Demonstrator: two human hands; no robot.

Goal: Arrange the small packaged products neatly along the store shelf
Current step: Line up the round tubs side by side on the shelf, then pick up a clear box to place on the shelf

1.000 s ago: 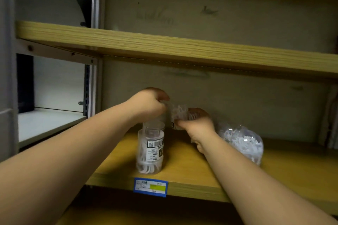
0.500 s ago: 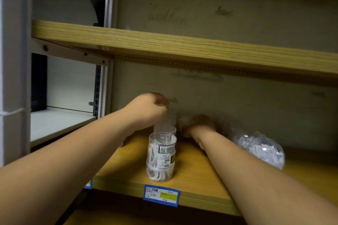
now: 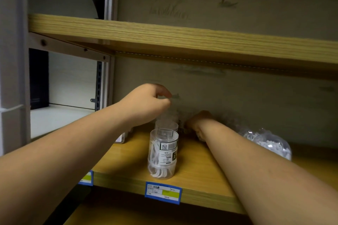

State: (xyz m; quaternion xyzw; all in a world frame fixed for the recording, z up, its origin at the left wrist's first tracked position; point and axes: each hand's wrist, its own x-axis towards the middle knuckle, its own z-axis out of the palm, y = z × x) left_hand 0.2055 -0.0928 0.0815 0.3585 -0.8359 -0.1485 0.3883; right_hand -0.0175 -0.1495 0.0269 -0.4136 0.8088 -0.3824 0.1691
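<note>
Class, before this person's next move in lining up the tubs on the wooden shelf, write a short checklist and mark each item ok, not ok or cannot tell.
1. Front clear plastic floss-pick tub upright near the shelf edge: ok.
2. Second clear tub lined up behind it: ok.
3. Left hand gripping a tub: cannot tell, blurred.
4. Right hand holding something: cannot tell, fingers hidden.
5. Clear bag of white picks tidied: not ok, lies loose at the right.
6. Blue price label visible: ok.
</note>
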